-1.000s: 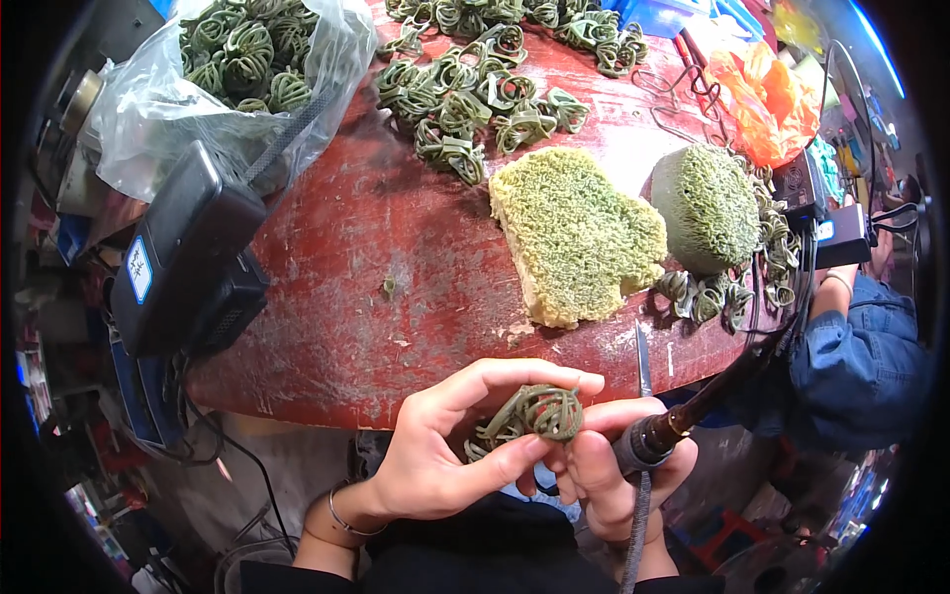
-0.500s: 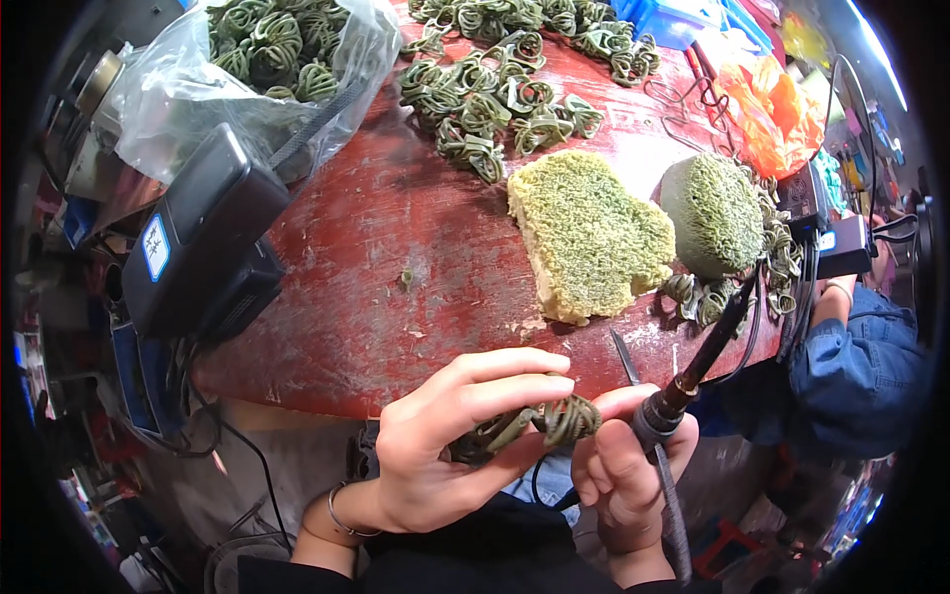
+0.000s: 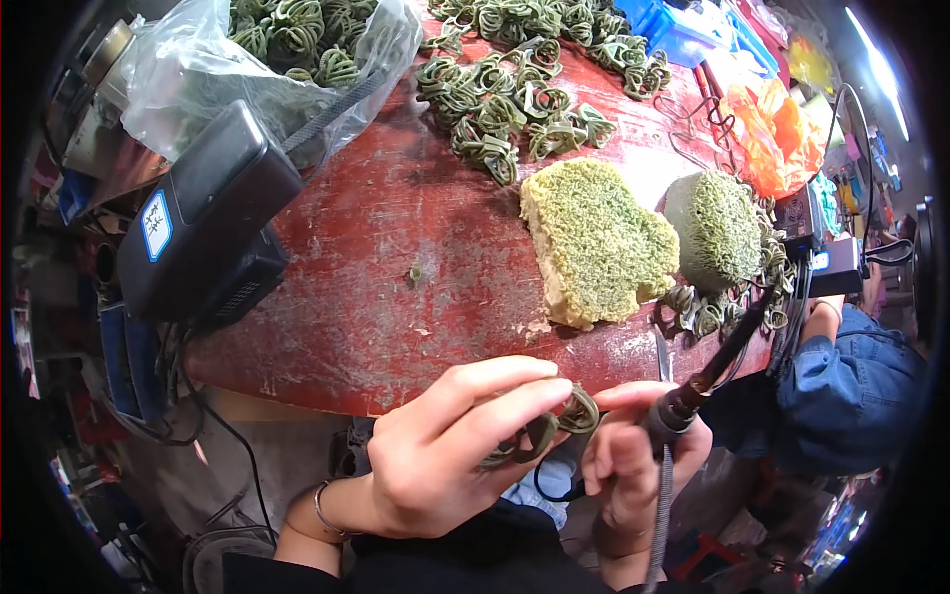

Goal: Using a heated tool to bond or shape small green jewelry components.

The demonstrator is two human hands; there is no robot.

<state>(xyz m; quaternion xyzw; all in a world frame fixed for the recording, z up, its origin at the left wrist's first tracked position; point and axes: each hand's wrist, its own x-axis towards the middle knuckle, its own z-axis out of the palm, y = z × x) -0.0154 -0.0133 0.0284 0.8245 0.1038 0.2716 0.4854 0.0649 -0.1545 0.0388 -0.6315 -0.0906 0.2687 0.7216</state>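
Observation:
My left hand (image 3: 435, 450) is closed round a curled green plant piece (image 3: 579, 411), its looped leaves showing past my fingertips. Close by on the right, my right hand (image 3: 633, 460) grips a black rod-shaped tool (image 3: 727, 351) that has a thick collar and a grey ribbed cord (image 3: 661, 520). The rod slants up and away to the right. Beyond my right index finger a narrow metal blade (image 3: 664, 354) shows; whether that hand also holds it I cannot tell. The palm side of my left hand hides much of the plant piece.
On the worn red table (image 3: 366, 317) lie a yellow-green foam slab (image 3: 599, 243), a round green foam block (image 3: 717, 228) and many curled plant pieces (image 3: 495, 104). A black box (image 3: 203, 203) and plastic bag (image 3: 213, 84) stand left. A person in blue (image 3: 841, 396) sits right.
My left hand has shifted slightly left and the plant piece has turned in it. My right hand with the rod-shaped tool has moved a little right. The whole view has shifted slightly.

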